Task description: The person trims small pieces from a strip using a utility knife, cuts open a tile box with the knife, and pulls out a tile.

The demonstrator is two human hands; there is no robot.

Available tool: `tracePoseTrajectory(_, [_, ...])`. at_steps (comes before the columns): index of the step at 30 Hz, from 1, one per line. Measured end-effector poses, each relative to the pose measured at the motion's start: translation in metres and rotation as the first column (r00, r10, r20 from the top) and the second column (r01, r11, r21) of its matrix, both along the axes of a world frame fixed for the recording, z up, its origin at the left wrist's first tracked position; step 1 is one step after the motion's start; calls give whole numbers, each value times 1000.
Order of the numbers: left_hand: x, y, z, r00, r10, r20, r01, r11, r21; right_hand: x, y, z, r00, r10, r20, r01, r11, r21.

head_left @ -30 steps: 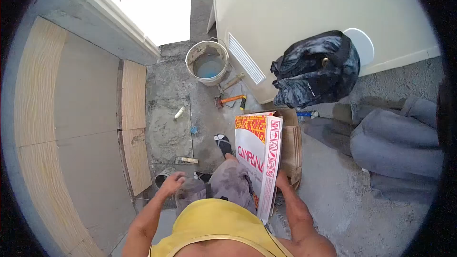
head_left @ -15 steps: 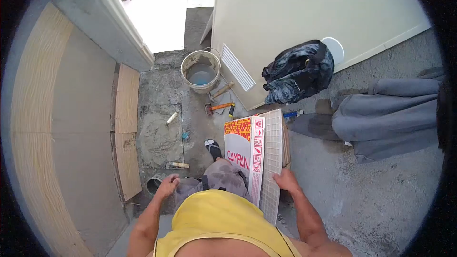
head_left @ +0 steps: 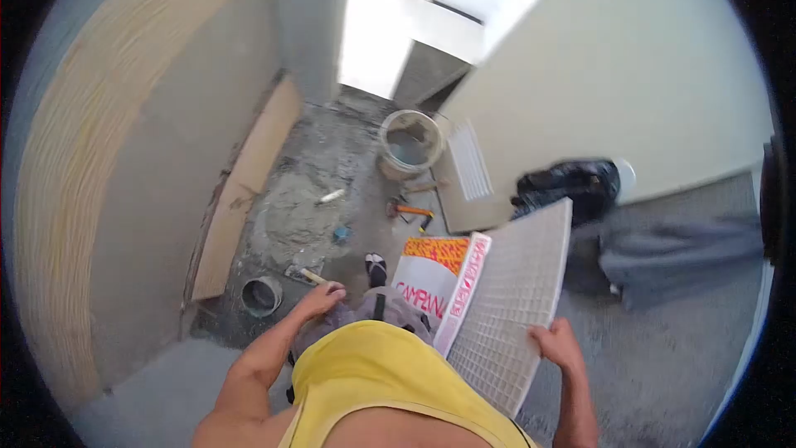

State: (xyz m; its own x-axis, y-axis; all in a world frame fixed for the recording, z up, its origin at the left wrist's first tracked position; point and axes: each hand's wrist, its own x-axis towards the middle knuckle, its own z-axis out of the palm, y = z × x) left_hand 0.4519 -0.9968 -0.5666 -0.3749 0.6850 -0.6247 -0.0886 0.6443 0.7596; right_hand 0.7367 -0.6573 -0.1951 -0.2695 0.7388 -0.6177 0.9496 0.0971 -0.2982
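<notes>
My right hand (head_left: 560, 343) grips the right edge of a large pale tile (head_left: 512, 294), with its gridded back turned up toward me. The tile leans out from a printed box (head_left: 433, 282) of white, red and yellow that stands in front of my legs. My left hand (head_left: 325, 297) is by my left knee, fingers loosely bent and somewhat apart, with nothing seen in it. Just beyond it, a trowel (head_left: 311, 275) with a pale handle lies on the floor; the hand appears apart from it.
A mortar-stained bucket (head_left: 411, 146) stands ahead, near a hammer (head_left: 411, 210) with an orange handle. Wet mortar (head_left: 298, 220) covers a floor patch at left. A small bucket (head_left: 262, 295) lies tipped near the wall. Grey cloth (head_left: 680, 253) and a black bag (head_left: 572, 187) are at right.
My right hand has swung the tile's edge rightward, away from the box, so more of its gridded back shows. My left hand has shifted slightly right and up in view. The camera has turned.
</notes>
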Motion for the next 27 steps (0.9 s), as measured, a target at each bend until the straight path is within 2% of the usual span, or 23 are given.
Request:
tracePoseTrajectory(3, [-2,10,0,999,36,-5,-35,985,171,-4,-7,32,998,59,-24,-58,998,28])
tracePoseTrajectory(5, [-7,33,18,998,-54,20,50,979,199,-23,-22,67,994,109,-25,-107,992,73])
tracePoseTrajectory(7, [-4,56,46,996,-60,62,38,951,308,-13,-17,90,981,181,-74,-161,962,219])
tracePoseTrajectory(8, [-8,64,74,989,-101,111,58,940,336,-36,-27,115,975,215,-64,-196,955,224])
tracePoseTrajectory(9, [-12,76,96,975,-157,155,90,925,370,-63,-45,146,989,150,17,-151,975,165])
tracePoseTrajectory(10, [-10,93,90,933,-179,312,67,938,339,-82,-60,172,991,78,107,-90,990,112])
tracePoseTrajectory(11, [9,102,70,872,-209,443,65,946,318,-69,-85,174,992,78,102,-92,986,138])
tracePoseTrajectory(13, [17,125,79,716,-274,642,104,952,289,-67,-96,199,988,143,-50,-123,952,281])
tracePoseTrajectory(14, [20,130,88,720,-276,637,103,950,295,-70,-107,212,988,146,-54,-124,950,288])
tracePoseTrajectory(16, [16,129,114,589,-320,742,62,934,353,-86,-136,229,968,226,-106,-181,928,324])
tracePoseTrajectory(17, [17,124,127,604,-320,730,61,932,358,-93,-150,231,965,234,-121,-183,925,334])
tracePoseTrajectory(19, [15,115,148,459,-140,877,-176,954,244,-108,-177,232,920,327,-216,-237,903,359])
tracePoseTrajectory(20, [14,109,151,437,-52,898,-278,942,190,-114,-188,231,913,335,-235,-236,901,365])
tracePoseTrajectory(21, [8,104,155,460,-45,887,-285,938,195,-120,-197,230,874,428,-229,-338,876,345])
tracePoseTrajectory(22, [0,98,158,351,63,934,-392,916,85,-127,-206,228,824,520,-227,-440,838,323])
tracePoseTrajectory(23, [-5,91,160,225,160,961,-482,875,-33,-135,-219,225,810,530,-251,-444,834,328])
tracePoseTrajectory(24, [-13,82,154,106,177,979,-559,825,-89,-143,-233,224,743,635,-211,-554,761,337])
tracePoseTrajectory(25, [-21,68,146,124,185,975,-571,817,-83,-146,-241,223,664,728,-168,-654,675,341])
tracePoseTrajectory(26, [-36,42,146,149,-24,989,-677,726,119,-147,-241,219,652,733,-192,-654,672,348])
tracePoseTrajectory(27, [-44,21,146,198,-229,953,-755,584,297,-148,-239,212,479,871,-111,-796,484,363])
